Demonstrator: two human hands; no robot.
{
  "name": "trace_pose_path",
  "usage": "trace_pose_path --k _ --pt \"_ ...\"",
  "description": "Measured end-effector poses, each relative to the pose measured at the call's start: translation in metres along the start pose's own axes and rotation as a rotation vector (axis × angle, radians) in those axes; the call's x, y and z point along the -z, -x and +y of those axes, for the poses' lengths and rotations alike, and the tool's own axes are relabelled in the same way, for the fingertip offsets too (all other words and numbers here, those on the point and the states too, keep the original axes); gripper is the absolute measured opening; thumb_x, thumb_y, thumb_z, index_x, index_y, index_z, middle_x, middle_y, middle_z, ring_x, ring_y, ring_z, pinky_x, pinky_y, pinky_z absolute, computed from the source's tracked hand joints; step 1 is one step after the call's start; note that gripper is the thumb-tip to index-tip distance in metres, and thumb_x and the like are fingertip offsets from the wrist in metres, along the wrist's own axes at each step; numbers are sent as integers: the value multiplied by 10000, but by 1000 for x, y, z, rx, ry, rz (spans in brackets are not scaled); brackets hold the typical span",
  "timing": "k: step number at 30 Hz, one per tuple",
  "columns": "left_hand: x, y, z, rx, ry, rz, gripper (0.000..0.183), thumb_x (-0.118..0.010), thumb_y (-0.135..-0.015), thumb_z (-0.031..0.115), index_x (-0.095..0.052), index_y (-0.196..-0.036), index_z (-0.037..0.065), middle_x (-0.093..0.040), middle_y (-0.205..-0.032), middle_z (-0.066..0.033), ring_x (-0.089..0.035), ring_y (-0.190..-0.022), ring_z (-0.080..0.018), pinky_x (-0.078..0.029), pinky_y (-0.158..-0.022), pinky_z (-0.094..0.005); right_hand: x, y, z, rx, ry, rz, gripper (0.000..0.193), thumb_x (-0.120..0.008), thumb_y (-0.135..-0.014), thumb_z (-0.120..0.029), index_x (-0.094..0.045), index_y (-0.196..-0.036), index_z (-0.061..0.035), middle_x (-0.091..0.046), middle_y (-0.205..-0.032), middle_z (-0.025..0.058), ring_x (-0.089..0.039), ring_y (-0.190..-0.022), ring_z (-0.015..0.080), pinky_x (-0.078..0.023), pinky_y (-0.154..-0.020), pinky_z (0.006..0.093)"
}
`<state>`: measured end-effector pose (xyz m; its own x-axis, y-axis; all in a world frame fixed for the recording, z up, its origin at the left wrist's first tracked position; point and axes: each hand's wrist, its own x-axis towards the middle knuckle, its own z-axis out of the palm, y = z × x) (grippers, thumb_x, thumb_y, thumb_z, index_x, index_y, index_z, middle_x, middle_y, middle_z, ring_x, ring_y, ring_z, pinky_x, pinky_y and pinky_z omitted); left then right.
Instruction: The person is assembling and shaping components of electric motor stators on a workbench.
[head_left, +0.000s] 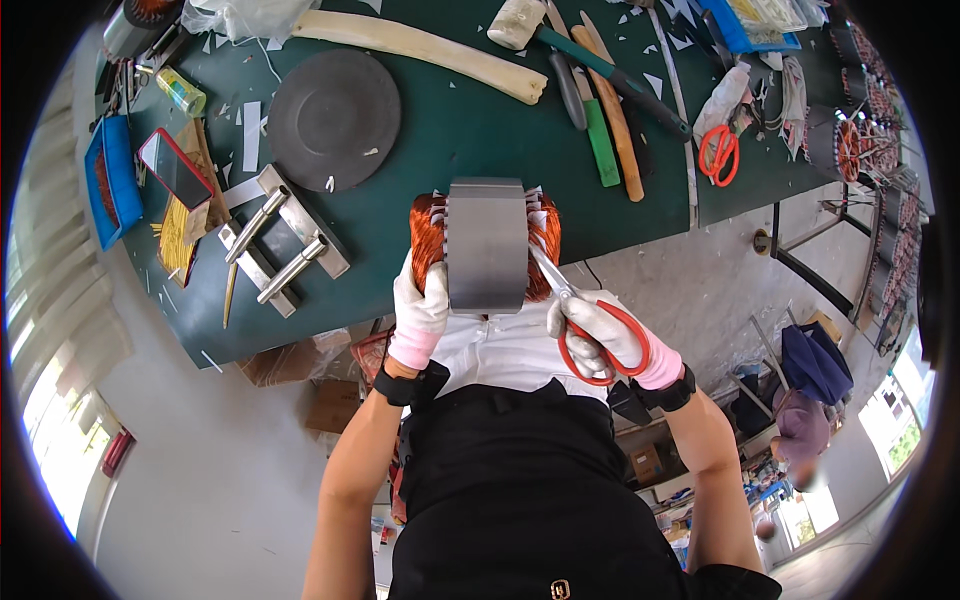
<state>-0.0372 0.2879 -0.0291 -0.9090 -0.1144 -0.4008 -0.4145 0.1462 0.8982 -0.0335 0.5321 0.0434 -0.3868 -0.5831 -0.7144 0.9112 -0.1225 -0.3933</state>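
A motor stator point(486, 245) with a grey steel core is held up at the table's front edge. Copper windings bulge from both its ends, with bits of white insulation paper between them. My left hand point(421, 312), in a white and pink glove, grips the left winding end. Gloved likewise, my right hand point(606, 335) has its fingers in the red handles of a pair of scissors point(561, 283). The scissor blades point up and left, their tips at the right-hand windings. Whether the tips touch paper or wire I cannot tell.
A round dark plate point(334, 120), a metal roller stand point(290, 240) and a phone point(177, 167) lie to the left on the green table point(440, 140). A mallet point(600, 70) and red-handled scissors point(719, 155) lie right. More stators point(850, 140) stand far right; a person point(802, 425) is beyond.
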Motion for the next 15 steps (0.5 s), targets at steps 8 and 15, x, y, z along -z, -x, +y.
trace_pose_path --k 8,15 --pt "1 3 0 -24 -20 -22 329 -431 -854 51 -550 -1153 -21 -614 -912 -33 -529 -724 -84 -444 -677 -216 -12 -1 4 17 -161 45 418 -388 -978 -395 -519 -899 -6 -423 -516 1 -409 -381 108 -399 -417 257" --pt "14 8 10 172 19 -171 213 -446 -881 80 -549 -1044 -9 -530 -778 16 -445 -637 -43 -391 -588 -210 -4 0 8 139 -5 278 312 -417 -967 -303 -498 -943 -3 -456 -525 16 -444 -413 90 -385 -397 241"
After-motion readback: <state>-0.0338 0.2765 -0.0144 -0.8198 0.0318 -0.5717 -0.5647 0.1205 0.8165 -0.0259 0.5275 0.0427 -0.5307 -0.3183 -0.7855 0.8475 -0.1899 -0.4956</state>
